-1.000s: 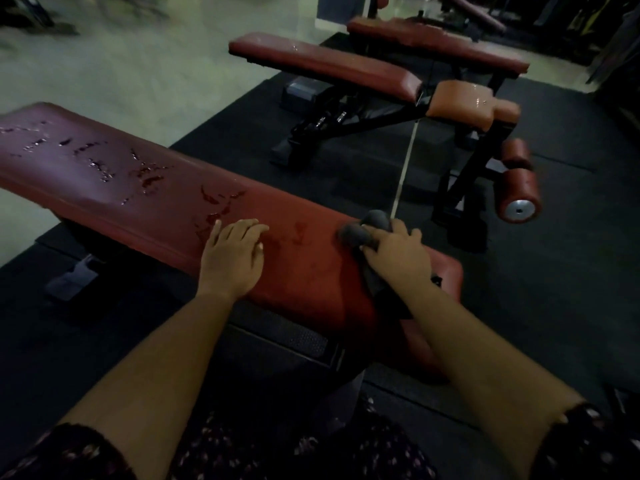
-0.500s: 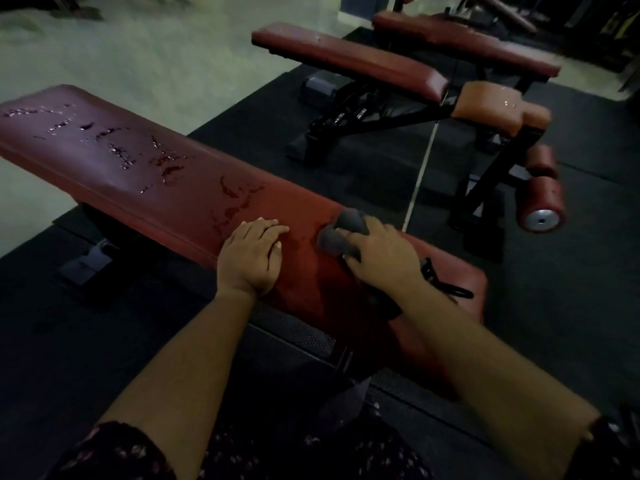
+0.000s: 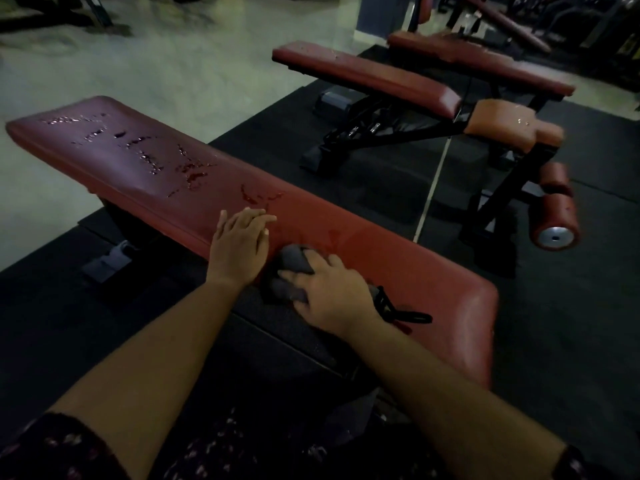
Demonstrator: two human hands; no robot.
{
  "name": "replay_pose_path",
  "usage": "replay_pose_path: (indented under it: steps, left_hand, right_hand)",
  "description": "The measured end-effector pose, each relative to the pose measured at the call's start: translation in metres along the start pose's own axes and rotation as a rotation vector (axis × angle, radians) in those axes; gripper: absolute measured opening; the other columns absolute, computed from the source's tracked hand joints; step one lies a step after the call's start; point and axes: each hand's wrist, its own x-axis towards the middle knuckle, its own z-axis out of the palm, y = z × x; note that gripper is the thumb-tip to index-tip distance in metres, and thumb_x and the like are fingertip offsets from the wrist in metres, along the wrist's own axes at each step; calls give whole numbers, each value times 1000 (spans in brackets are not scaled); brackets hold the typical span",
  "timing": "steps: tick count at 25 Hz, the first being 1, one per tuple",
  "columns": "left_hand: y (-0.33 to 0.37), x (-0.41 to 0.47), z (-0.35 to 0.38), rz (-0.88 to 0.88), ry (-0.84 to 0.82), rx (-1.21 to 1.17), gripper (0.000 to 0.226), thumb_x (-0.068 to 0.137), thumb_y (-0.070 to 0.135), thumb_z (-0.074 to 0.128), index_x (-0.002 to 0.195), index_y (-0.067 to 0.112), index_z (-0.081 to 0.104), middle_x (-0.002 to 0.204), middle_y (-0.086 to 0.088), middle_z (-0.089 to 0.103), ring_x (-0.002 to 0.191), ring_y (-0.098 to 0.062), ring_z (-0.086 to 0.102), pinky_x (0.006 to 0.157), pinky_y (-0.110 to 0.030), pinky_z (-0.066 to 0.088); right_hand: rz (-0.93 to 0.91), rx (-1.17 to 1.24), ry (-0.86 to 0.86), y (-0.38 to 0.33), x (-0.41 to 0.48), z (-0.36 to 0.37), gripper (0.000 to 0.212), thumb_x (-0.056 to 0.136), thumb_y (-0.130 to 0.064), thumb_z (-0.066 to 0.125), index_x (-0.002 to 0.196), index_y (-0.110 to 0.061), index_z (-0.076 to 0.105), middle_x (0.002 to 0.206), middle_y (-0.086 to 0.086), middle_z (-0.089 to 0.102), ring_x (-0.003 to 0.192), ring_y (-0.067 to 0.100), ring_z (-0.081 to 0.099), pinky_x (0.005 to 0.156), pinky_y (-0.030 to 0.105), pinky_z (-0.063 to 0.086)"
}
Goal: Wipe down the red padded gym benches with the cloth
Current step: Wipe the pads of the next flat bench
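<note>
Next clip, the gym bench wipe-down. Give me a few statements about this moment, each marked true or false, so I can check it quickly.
1. The right hand holds a grey cloth against the nearest bench. True.
2. The left hand also grips the cloth. False: it rests flat on the pad, beside the cloth.
3. Droplets lie on the far left part of the nearest bench. True.
4. One hand rests on the second bench. False: both hands are on the nearest bench, and nothing touches the second bench behind it.
</note>
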Motion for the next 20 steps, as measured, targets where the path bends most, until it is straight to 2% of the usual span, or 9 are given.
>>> replay_pose_path:
  steps: [4,7,10,12,14,16,20]
  left_hand:
    - [-29,5,-11,-69,-15,58,34,99,17,47,132,20,58,137,-2,55,137,-27,41,121,-46,9]
    - [-38,11,-10,-62,-17,95,36,100,21,47,136,19,54,139,-3,53,138,-29,40,121,-48,10]
    - [-40,14,0,-103,-48,109,44,102,26,45,145,23,45,148,-1,47,144,-28,32,121,-48,1]
    - [-44,16,6,-100,-39,107,43,101,25,45,145,27,47,148,2,47,145,-26,30,120,-48,-1]
    - [-46,17,8,-92,-38,98,40,101,26,46,140,29,52,147,4,48,145,-24,31,121,-46,2]
    - [-49,18,8,-103,-52,93,41,100,31,39,139,31,53,146,6,48,145,-22,31,121,-44,4]
    - [-48,18,3,-100,-106,51,50,96,39,29,140,31,52,149,7,46,146,-20,29,122,-41,2]
  right_hand:
    - [313,130,29,56,39,-1,47,95,-43,46,142,-40,44,139,5,41,120,34,43,93,42,46]
    - [465,95,1,106,57,3,47,96,-44,44,143,-42,42,136,8,42,119,36,43,91,43,44]
    - [562,57,0,125,80,8,46,98,-45,41,144,-41,40,135,9,43,118,36,44,85,43,44]
    - [526,12,26,123,97,9,46,98,-45,40,144,-40,40,132,10,44,115,36,46,82,43,44]
    - [385,-48,34,109,109,6,45,98,-46,42,143,-43,41,132,9,44,113,34,47,81,43,46]
    - [232,-76,45,82,115,3,43,97,-46,44,140,-42,46,131,7,44,111,33,47,79,42,48]
    - [58,-33,23,28,89,-2,44,94,-41,46,138,-36,48,134,7,43,112,33,46,78,40,51]
